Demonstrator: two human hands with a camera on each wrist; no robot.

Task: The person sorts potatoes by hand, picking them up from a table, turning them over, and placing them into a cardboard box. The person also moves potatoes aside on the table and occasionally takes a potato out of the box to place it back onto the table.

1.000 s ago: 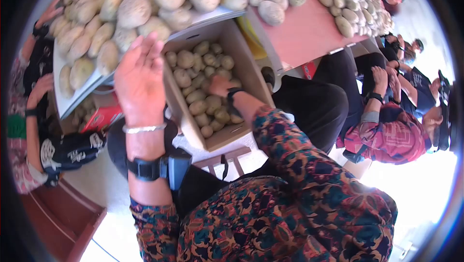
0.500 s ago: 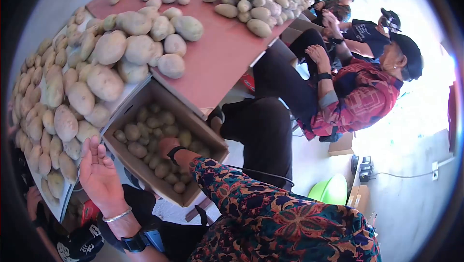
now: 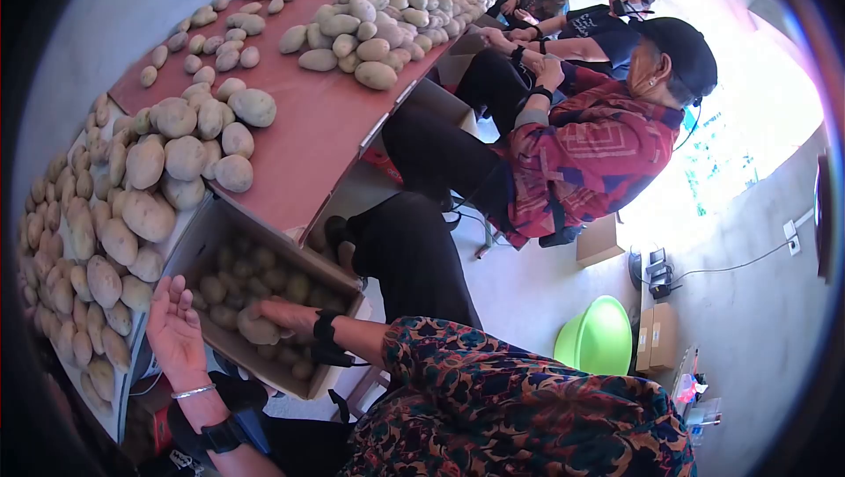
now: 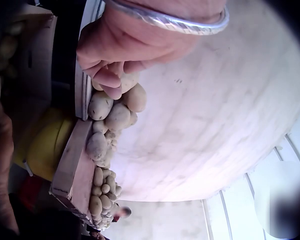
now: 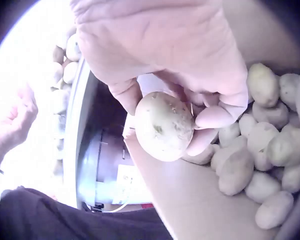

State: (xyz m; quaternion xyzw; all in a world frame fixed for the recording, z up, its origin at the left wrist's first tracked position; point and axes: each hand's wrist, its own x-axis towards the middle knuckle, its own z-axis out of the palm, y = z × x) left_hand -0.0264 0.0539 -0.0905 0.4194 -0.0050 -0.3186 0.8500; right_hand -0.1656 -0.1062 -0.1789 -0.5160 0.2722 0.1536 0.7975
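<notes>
My right hand (image 3: 295,317) grips a round, pale potato (image 5: 162,127) between thumb and fingers, above the inside of a cardboard box (image 3: 330,283). Dark marks spot the potato's skin in the right wrist view. Below it, more potatoes (image 5: 235,172) lie loose in the box. My left hand (image 3: 176,336) is raised beside the box's left side, close to the edge of the potato-covered table. Its fingers are relaxed and hold nothing; in the left wrist view this hand (image 4: 140,42) overlaps some potatoes (image 4: 117,116) behind it.
Potatoes (image 3: 141,213) heap along the white tabletop at left, and more piles (image 3: 378,37) lie on the reddish table (image 3: 304,156). A person in a red patterned shirt (image 3: 598,143) sits at right, others beyond. A green basin (image 3: 594,336) stands on the floor near cardboard boxes (image 3: 658,336).
The head view has swung, bringing the seated people and room at right further in. My right hand has risen from among the boxed potatoes with one in its grip. The left stays raised.
</notes>
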